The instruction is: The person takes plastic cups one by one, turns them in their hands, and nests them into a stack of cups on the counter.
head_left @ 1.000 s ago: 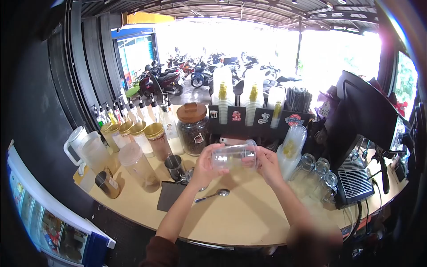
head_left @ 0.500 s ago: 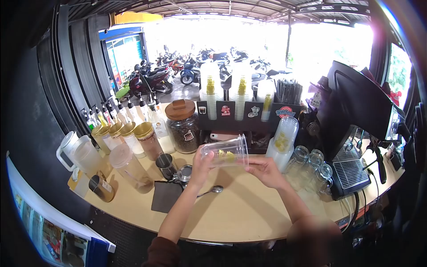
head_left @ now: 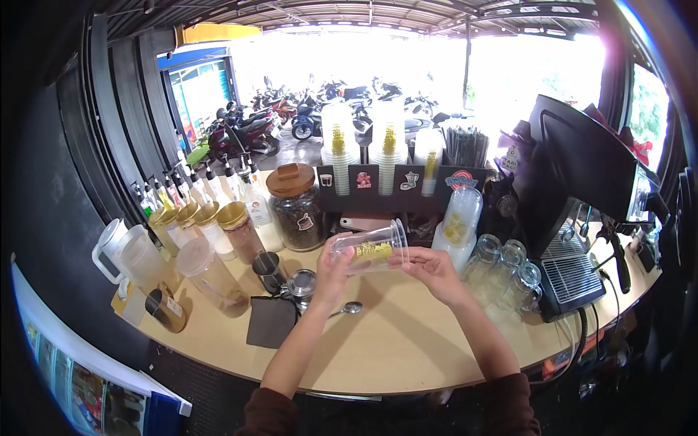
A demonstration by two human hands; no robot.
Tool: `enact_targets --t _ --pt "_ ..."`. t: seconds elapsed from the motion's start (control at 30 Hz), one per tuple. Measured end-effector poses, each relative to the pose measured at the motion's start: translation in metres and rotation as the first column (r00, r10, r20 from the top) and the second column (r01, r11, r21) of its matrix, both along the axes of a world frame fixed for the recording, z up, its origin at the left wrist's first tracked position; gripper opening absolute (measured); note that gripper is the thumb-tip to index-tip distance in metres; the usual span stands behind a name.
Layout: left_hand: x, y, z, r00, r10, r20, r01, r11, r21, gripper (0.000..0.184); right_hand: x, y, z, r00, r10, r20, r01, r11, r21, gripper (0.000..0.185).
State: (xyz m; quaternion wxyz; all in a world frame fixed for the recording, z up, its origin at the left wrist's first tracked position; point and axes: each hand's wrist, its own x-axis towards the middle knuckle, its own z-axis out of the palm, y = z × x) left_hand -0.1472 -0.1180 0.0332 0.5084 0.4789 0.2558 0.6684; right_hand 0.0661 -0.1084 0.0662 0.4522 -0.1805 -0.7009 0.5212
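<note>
Cup (head_left: 369,249) above pale counter (head_left: 414,349), motorbikes (head_left: 243,138) beyond

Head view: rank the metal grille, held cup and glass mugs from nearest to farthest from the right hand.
1. Held cup, at the right hand.
2. Glass mugs, off to its right.
3. Metal grille, farther right.
</note>
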Motion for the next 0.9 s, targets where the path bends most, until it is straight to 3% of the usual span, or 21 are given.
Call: enact_targets --t 0.13,0.2,0.53,0.6,0.9 --pt "0.003 -0.009 0.006 0.999 0.006 -0.047 -0.008 0.999 -0.05 0.04 0.002 0.002 -0.003 1.0 0.003 0.029 -0.004 1.0 0.031 0.03" --pt "0.006 -0.008 0.003 0.998 0.012 -0.053 -0.015 0.999 -0.045 0.04 0.0 0.002 0.002 0.999 -0.027 -0.041 0.015 0.961 -0.277 0.029" --pt "0.006 -0.01 -0.004 0.999 -0.025 0.035 0.027 0.998 -0.062 0.041 -0.003 -0.001 0.0 0.999 -0.032 -0.039 0.025 0.987 -0.158 0.031" --pt "0.006 -0.01 -0.005 0.999 -0.02 0.04 0.022 0.998 -0.066 0.042 -0.003 0.0 -0.002 0.999 -0.044 0.009 0.044 0.996 -0.078 0.038" --pt "0.01 -0.01 -0.003 0.999 -0.015 0.028 0.017 0.998 -0.062 0.047 -0.002 -0.001 -0.001 0.999 -0.019 -0.043 0.012 0.989 -0.145 0.033"
